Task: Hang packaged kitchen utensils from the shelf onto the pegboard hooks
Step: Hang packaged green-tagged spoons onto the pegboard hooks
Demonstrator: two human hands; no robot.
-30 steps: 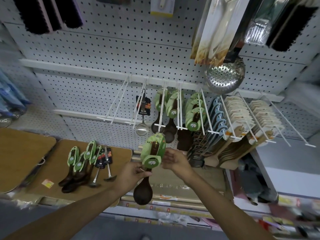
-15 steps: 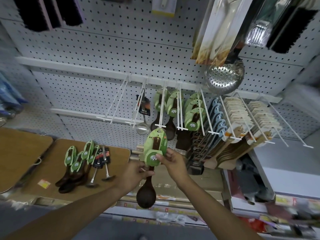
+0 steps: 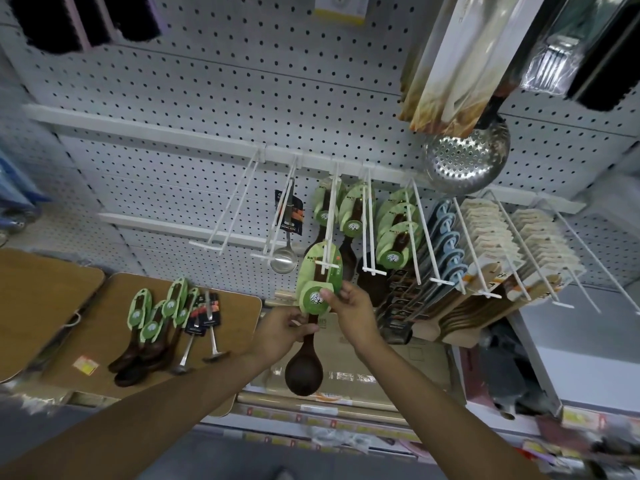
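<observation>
A dark wooden spoon with a green card (image 3: pixel 317 277) is at the tip of a white double-wire hook (image 3: pixel 330 216); the card's top overlaps the hook's end bar. My right hand (image 3: pixel 349 306) pinches the card's lower edge. My left hand (image 3: pixel 282 332) pinches the spoon's handle just below the card, and the bowl (image 3: pixel 303 372) hangs beneath. More green-carded spoons (image 3: pixel 353 211) hang farther back on this hook and its neighbours. Several packaged spoons (image 3: pixel 156 327) and small steel ladles (image 3: pixel 204 327) lie on a brown board (image 3: pixel 104 341) on the shelf at left.
An empty hook (image 3: pixel 230 209) stands left of a hook with one steel ladle (image 3: pixel 285 233). To the right hang blue and beige carded utensils (image 3: pixel 485 244). A perforated steel skimmer (image 3: pixel 465 159) and boxed goods hang above. Cardboard boxes (image 3: pixel 381 372) lie below.
Both hands raised the spoon up and away from me, bringing the card's top from below the hook tip onto its end bar.
</observation>
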